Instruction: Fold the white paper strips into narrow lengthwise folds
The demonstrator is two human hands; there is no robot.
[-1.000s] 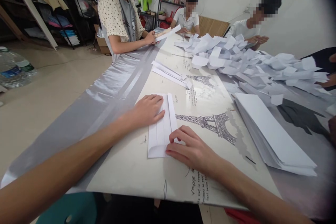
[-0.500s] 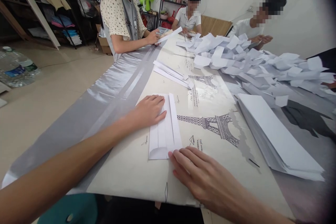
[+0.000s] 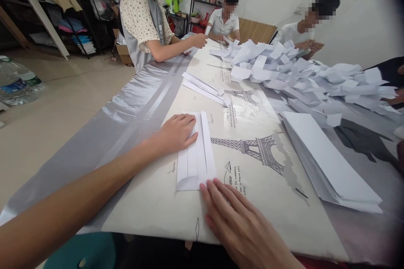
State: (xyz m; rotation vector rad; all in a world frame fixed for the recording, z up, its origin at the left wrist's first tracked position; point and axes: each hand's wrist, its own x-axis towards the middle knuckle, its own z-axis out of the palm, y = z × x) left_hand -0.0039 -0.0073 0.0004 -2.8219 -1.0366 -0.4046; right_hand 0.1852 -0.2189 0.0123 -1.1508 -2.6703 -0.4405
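A white paper envelope (image 3: pixel 191 176), with creased folds and a curved flap at its near end, lies flat on the patterned tablecloth in front of me. Across its far left part my left hand (image 3: pixel 177 132) rests flat, fingers stretched and thumb apart, covering some of the paper. The fingertips of my right hand (image 3: pixel 227 210) touch the near right corner, with the fingers extended side by side. Farther up the table is another folded white paper piece (image 3: pixel 205 88). To the right sits a stack of white paper sheets (image 3: pixel 328 159).
A large heap of folded white papers (image 3: pixel 284 67) covers the far right. Several people sit or stand around the table, including one in dotted sleeves (image 3: pixel 142 12) at the left holding paper. A teal stool (image 3: pixel 80 250) shows below the near edge; water bottles (image 3: pixel 17 84) stand at left.
My right hand's fingers have swung slightly, pointing more away from me, while my left hand stays in place. The person in dotted sleeves has turned the held paper and reached further right.
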